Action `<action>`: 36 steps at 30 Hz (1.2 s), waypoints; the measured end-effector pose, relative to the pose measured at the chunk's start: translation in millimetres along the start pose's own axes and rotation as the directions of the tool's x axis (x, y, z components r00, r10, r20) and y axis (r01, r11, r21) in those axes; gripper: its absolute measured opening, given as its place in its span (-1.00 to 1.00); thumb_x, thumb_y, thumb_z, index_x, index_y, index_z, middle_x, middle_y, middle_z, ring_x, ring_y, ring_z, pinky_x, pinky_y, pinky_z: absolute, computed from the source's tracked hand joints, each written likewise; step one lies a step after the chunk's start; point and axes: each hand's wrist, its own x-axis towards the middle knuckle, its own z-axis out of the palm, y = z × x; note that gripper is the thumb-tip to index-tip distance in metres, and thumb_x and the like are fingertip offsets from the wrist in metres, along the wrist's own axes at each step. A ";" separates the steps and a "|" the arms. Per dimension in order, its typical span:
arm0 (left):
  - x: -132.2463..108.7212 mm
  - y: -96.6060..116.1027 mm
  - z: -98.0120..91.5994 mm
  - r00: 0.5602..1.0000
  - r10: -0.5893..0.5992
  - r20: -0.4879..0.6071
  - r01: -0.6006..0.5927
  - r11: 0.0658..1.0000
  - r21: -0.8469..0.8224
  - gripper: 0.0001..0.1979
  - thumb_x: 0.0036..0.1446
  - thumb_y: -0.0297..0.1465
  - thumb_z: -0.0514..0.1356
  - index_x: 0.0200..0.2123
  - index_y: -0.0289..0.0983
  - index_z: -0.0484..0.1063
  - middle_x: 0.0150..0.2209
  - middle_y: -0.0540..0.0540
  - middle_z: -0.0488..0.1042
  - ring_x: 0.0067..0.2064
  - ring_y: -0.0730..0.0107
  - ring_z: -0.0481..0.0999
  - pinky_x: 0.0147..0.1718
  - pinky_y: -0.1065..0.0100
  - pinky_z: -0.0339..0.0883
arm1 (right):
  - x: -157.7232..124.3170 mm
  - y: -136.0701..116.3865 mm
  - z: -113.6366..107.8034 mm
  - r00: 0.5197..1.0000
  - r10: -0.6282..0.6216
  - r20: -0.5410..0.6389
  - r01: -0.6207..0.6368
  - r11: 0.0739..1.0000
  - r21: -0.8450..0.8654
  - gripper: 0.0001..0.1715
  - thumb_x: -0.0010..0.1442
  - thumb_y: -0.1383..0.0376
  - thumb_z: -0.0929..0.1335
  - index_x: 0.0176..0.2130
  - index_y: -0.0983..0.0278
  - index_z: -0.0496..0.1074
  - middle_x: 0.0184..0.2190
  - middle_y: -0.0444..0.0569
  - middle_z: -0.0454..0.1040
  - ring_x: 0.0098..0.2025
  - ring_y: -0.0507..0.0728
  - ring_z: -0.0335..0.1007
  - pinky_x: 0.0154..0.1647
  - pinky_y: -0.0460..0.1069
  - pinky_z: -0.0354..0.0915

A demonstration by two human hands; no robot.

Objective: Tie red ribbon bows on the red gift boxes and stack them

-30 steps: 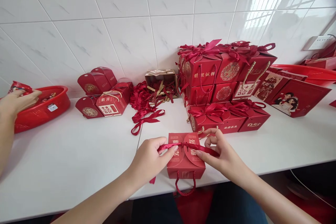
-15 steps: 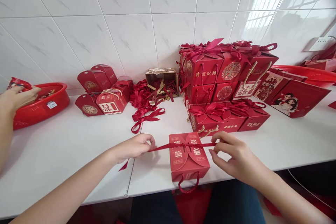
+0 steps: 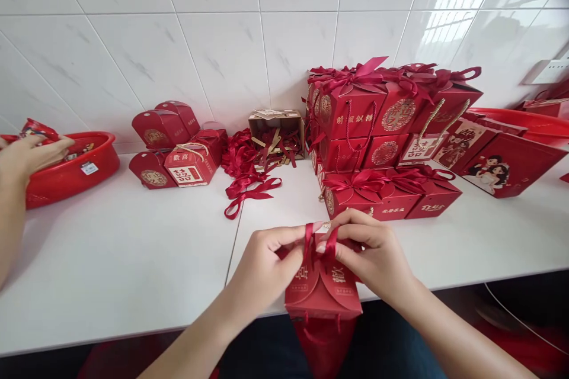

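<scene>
A red gift box (image 3: pixel 323 293) with gold lettering sits at the table's front edge, its rounded top flaps folded together. Over its top, my left hand (image 3: pixel 278 263) pinches a loop of dark red ribbon (image 3: pixel 309 240). My right hand (image 3: pixel 367 246) pinches another loop of the same ribbon close beside it. Both hands are closed, with the loops standing up between them at the middle of the lid. Fingers cover part of the lid and the ribbon's crossing. The box's red cord handle hangs over the near edge.
Behind the box stands a stack of bow-tied red boxes (image 3: pixel 391 124). Loose ribbons (image 3: pixel 242 157) and an open carton of cords (image 3: pixel 280 136) lie mid-table. Untied boxes (image 3: pixel 191 160) stand left of them. A co-worker's hand (image 3: pixel 38 154) holds a red packet over a red basket (image 3: pixel 75 174).
Both my hands have come inward from the box's sides to the middle of its lid. The ribbon, earlier pulled straight out sideways, is now bent into upright loops.
</scene>
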 end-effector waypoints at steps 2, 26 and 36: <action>-5.4 0.2 9.9 0.994 0.097 -0.041 -0.087 0.975 0.207 -0.72 0.20 -0.41 0.07 -0.14 -0.17 0.57 -0.39 -0.06 0.49 -0.37 0.37 0.47 -0.31 0.38 0.40 | -0.7 -0.1 3.0 0.991 0.103 0.084 -0.110 0.991 0.073 -0.76 0.11 0.20 0.42 -0.50 0.28 0.52 -0.41 -0.01 0.43 -0.50 0.01 0.28 -0.57 -0.09 0.20; -16.2 -2.4 -39.6 0.990 0.130 0.051 -0.138 0.877 0.459 -0.89 0.15 -0.39 0.15 -0.42 -0.20 0.41 -0.28 -0.02 0.39 -0.41 0.45 0.36 -0.36 0.39 0.29 | -1.2 2.0 -39.6 0.886 0.029 0.463 0.076 0.976 -0.206 -0.79 -0.07 0.51 0.32 -0.48 0.24 0.22 -0.21 -0.02 0.29 -0.23 0.13 0.30 -0.20 0.03 0.30; 2.2 -17.5 -31.3 0.961 0.203 0.186 -0.265 0.864 0.428 -0.71 0.24 -0.32 0.04 -0.54 -0.24 0.26 0.07 -0.11 0.34 0.18 0.07 0.16 0.12 0.01 0.03 | -5.2 10.2 -41.1 0.898 -0.079 0.432 0.231 0.922 -0.311 -0.80 -0.14 0.50 0.36 -0.54 0.26 0.25 0.09 -0.01 0.26 0.17 0.33 0.08 0.13 0.25 0.10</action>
